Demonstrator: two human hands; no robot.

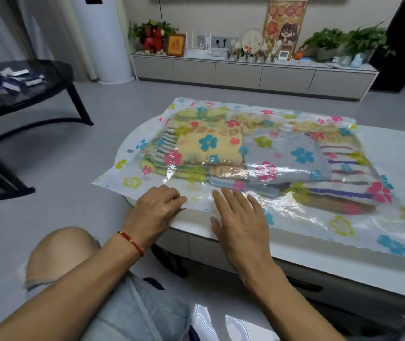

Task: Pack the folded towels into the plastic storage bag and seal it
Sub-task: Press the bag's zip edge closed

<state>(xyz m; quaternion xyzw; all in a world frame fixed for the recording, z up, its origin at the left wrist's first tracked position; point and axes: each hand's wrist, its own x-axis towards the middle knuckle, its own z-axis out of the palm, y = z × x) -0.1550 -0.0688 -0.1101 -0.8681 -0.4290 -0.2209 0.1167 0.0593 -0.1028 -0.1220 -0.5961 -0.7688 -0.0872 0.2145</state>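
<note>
Towels [245, 153], folded and stacked, lie inside the flower-printed plastic storage bag [344, 225], which is spread flat across the white table [319, 267] in front of you. You can make out a yellow towel [206, 146] to the left, a grey one [292, 153] beside it and striped ones [344, 190] beneath and to the right, all seen through the clear film. Your left hand [157, 212] sits at the bag's near edge, at the table's rim, fingers bent down onto the plastic; whether they pinch the edge or only press it, you cannot tell from here. Your right hand [241, 220] lies just beside it, fingers straight and spread, palm down on the bag's near strip, holding nothing. A red cord bracelet [132, 242] circles your left wrist. Off to the left stands a dark side table [56, 77] with small packets [17, 77] on it, and a low cabinet [258, 75] runs along the far wall.
</note>
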